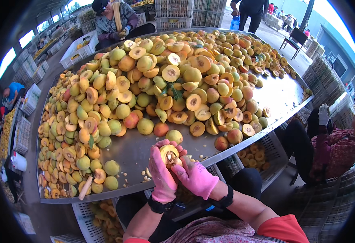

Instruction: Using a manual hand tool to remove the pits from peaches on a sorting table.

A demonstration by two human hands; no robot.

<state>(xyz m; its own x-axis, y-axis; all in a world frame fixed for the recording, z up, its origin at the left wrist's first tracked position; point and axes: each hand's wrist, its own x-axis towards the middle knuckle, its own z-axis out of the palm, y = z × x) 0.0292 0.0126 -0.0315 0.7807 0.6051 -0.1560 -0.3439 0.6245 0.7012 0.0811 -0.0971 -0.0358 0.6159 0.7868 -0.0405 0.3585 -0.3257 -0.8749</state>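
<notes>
My left hand (161, 177), in a pink glove, cups a cut yellow peach (167, 151) just over the table's near edge. The cut face is turned up and shows a brown hollow with a pale pit in it. My right hand (198, 179), gloved the same way, closes on the fruit from the other side, its thumb at the pit. A whole peach (174, 136) lies just beyond my fingers. Peach pits (144, 173) are scattered on the metal by my left hand. The undersides of both hands are hidden.
A large heap of whole and halved peaches (192, 74) covers much of the metal table (129, 152). A wooden-handled tool (85, 188) lies at its front left edge. Crates of halves (104, 217) stand below. Co-workers sit at the far side (115, 21) and right (332, 148).
</notes>
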